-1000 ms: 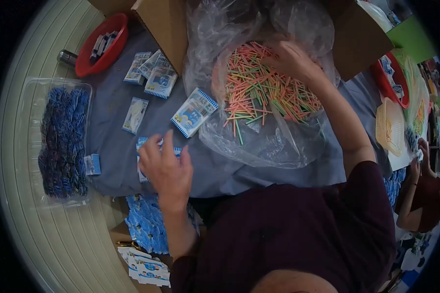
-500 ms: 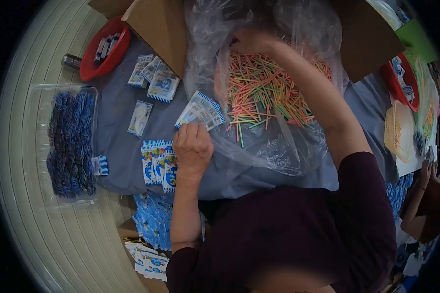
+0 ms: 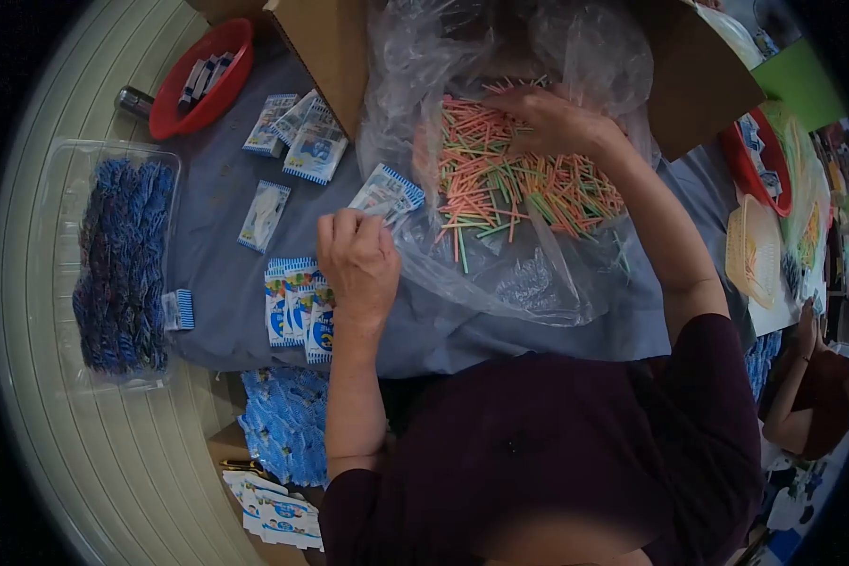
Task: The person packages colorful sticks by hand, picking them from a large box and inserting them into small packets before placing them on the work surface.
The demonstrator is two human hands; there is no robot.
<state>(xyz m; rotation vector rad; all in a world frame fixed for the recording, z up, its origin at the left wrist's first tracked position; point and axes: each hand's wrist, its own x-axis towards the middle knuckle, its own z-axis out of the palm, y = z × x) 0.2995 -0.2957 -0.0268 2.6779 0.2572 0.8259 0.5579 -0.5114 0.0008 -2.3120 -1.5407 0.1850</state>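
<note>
My left hand (image 3: 358, 269) is closed, its curled fingers on the lower end of some small blue-and-white packets (image 3: 387, 191); the fingertips are partly hidden. My right hand (image 3: 561, 124) reaches into a clear plastic bag (image 3: 528, 288), fingers stretched out over a heap of thin pink, orange and green sticks (image 3: 486, 184). Beside my left wrist lie several printed packets (image 3: 292, 307) with striped ends. Farther up the cloth are more clear-fronted packets (image 3: 316, 146) and a single packet (image 3: 265, 217).
A cardboard box (image 3: 321, 57) surrounds the bag. On the left stand a red bowl (image 3: 236, 80) and a clear tray (image 3: 174, 179) of dark blue bundles. To the right are another red bowl (image 3: 781, 193), a cream basket (image 3: 740, 250) and another person's hand (image 3: 807, 330). Blue packets (image 3: 283, 424) lie below the table edge.
My right hand has moved from the bag's far left side to the right and nearer, over the sticks. My left hand has shifted slightly; the packets at its fingers look less fanned out.
</note>
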